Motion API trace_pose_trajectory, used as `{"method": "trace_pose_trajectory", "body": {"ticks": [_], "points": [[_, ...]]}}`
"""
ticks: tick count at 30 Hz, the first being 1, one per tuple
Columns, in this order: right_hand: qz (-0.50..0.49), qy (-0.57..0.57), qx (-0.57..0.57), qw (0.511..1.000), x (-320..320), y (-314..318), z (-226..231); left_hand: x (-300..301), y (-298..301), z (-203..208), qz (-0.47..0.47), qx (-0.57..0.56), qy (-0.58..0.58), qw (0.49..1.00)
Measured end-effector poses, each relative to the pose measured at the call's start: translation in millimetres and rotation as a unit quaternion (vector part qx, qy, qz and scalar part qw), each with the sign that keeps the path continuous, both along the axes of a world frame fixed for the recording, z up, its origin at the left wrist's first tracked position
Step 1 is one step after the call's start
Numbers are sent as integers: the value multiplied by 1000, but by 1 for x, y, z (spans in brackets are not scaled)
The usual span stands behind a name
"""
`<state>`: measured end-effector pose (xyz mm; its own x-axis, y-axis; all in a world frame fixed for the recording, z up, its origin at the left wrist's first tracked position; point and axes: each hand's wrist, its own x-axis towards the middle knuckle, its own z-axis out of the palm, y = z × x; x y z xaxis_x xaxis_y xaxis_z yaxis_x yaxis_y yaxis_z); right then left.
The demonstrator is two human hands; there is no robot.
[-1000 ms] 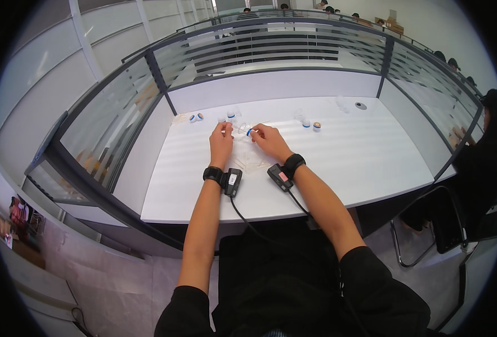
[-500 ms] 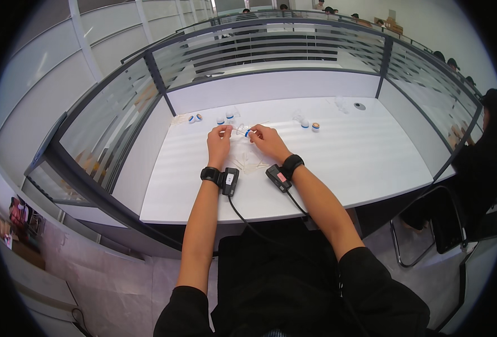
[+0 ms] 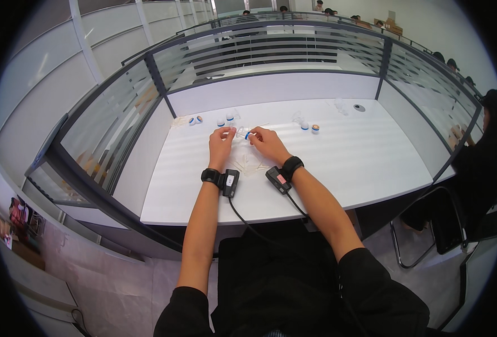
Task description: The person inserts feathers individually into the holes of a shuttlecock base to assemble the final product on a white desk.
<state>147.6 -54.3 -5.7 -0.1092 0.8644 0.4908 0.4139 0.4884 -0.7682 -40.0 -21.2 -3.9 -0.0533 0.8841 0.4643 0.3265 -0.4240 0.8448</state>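
Note:
Over the far middle of the table, my right hand (image 3: 267, 142) is closed round a small clear container with a blue band (image 3: 248, 135), held tilted with its clear end toward the left. My left hand (image 3: 221, 145) is at that end, thumb and fingers pinched together. Whatever lies between those fingertips is too small to make out. Below the hands, several thin pale sticks (image 3: 250, 167) like toothpicks lie scattered. Just beyond my left hand stand two white-and-blue pieces (image 3: 221, 122) like caps, with clear plastic beside them.
Two more blue-banded pieces (image 3: 315, 128) lie to the right beside clear plastic parts (image 3: 298, 117). Another pair (image 3: 195, 119) and some sticks (image 3: 180, 120) are at the far left. Partitions (image 3: 271, 85) enclose the white table (image 3: 360, 163). A person (image 3: 487, 135) sits at the right.
My left hand has shifted slightly to the right, closer to the clear end of the container. My right hand keeps its hold in nearly the same place.

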Motion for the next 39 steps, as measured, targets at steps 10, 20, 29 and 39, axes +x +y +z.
{"method": "trace_pose_trajectory", "body": {"ticks": [10,20,29,39], "points": [[5,17,0,1000,1,1,0,-1,-7,9,-12,-43,-81,996],[-54,55,6,997,-2,1,1,-8,-3,1,10,-21,-86,996],[-95,110,36,989,2,4,0,0,-8,10,-8,-18,-33,999],[-89,97,23,991,1,4,-1,3,-12,13,-87,-60,-79,991]]}}
